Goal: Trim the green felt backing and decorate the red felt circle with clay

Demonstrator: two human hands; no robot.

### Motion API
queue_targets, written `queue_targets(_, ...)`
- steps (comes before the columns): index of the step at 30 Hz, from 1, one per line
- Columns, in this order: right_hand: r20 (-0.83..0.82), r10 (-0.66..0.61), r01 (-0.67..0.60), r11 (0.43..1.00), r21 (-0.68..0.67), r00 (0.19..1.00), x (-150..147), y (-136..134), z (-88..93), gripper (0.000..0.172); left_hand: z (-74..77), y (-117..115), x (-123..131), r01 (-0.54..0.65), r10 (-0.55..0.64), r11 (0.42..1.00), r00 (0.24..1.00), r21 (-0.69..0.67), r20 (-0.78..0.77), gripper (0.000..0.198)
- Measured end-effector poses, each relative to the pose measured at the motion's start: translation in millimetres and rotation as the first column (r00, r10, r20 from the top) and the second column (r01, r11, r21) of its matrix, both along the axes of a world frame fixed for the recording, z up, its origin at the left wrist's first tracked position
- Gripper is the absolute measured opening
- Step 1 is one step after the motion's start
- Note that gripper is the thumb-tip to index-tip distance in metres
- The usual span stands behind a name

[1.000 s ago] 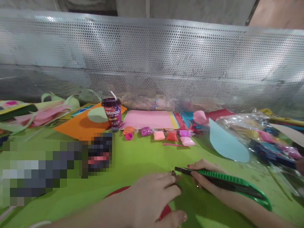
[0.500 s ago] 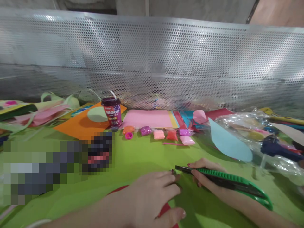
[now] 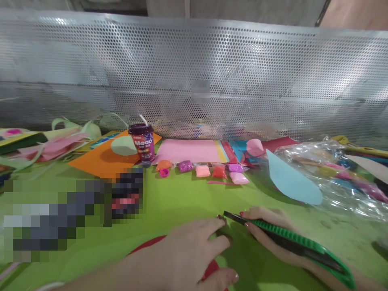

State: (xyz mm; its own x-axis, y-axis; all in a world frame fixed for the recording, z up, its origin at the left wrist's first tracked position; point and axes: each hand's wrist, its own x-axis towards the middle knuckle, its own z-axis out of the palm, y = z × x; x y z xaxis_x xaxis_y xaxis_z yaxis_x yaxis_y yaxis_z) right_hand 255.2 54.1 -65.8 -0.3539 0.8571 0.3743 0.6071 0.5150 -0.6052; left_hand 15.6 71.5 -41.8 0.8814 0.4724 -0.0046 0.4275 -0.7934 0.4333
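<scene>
My right hand [image 3: 273, 226] is closed around a green and black box cutter [image 3: 291, 238], whose dark blade end points left. The cutter's tip sits just right of the fingertips of my left hand [image 3: 197, 246]. That hand lies palm down, fingers spread, over a piece of red paper [image 3: 151, 242]. Most of the red paper is hidden beneath it; a curved edge shows at the left and a bit below the fingers. Both hands are low over the green table surface [image 3: 182, 198].
Small packets of coloured clay [image 3: 219, 172] line the middle, before pink paper [image 3: 189, 151]. A purple drink cup [image 3: 142, 143] stands on orange paper [image 3: 93, 159]. Light blue paper [image 3: 292, 180] and clear plastic [image 3: 339, 194] lie right. A perforated metal panel [image 3: 242, 72] rises behind.
The cutter's handle end has tipped slightly down and to the right in my right hand. A dark blue thing at the clear plastic on the right is gone. My left hand has barely moved.
</scene>
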Motion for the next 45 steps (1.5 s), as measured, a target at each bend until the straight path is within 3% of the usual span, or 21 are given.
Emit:
queue_targets(5, 0.156, 0.153, -0.183, 0.962, 0.204, 0.976, -1.0, 2.9, 4.9, 0.021, 4.7, -0.1, 2.6, -0.01, 0.009, 1.0, 0.999, -0.019, -0.039, 0.048)
queue_targets(8, 0.22, 0.177, -0.236, 0.931, 0.278, 0.959, 1.3, 4.6, 1.0, 0.024, 3.9, 0.1, 3.1, -0.009, 0.009, 1.0, 1.0, -0.009, -0.025, 0.05)
queue_targets(14, 0.246, 0.201, -0.269, 0.92, 0.285, 0.948, 2.9, 2.4, -1.0, 0.027, -2.2, -0.9, 2.3, -0.046, 0.045, 0.999, 0.998, 0.008, 0.032, 0.061)
queue_targets(23, 0.278, 0.206, -0.287, 0.913, 0.291, 0.938, 3.2, 0.7, 3.4, 0.029, 4.0, 1.2, 3.4, -0.038, 0.038, 0.999, 0.999, -0.003, -0.024, 0.062)
queue_targets(32, 0.218, 0.168, -0.229, 0.928, 0.293, 0.961, 4.6, -1.6, 6.3, 0.023, -0.3, 2.0, 1.5, -0.031, 0.031, 0.999, 1.0, -0.021, 0.002, 0.065)
queue_targets(35, 0.125, 0.031, -0.074, 0.931, 0.357, 0.992, 4.5, -3.1, 3.3, 0.016, -0.9, 1.7, 1.1, -0.03, 0.03, 0.999, 0.999, -0.013, 0.036, 0.063)
queue_targets(38, 0.029, -0.116, 0.095, 0.91, 0.405, 0.993, 1.3, -1.6, -3.1, 0.021, -1.0, 1.0, 1.8, -0.026, 0.026, 1.0, 0.999, -0.01, 0.039, 0.062)
queue_targets(43, 0.259, 0.034, -0.135, 0.913, 0.384, 0.965, -9.3, 4.3, -8.6, 0.027, 2.3, -0.4, 3.2, -0.026, 0.026, 1.0, 1.0, -0.004, 0.004, 0.061)
queue_targets(45, 0.366, 0.021, -0.16, 0.922, 0.354, 0.93, -10.2, 5.5, -6.0, 0.025, 4.7, -1.4, 2.5, -0.013, 0.013, 1.0, 1.0, 0.009, 0.005, 0.059)
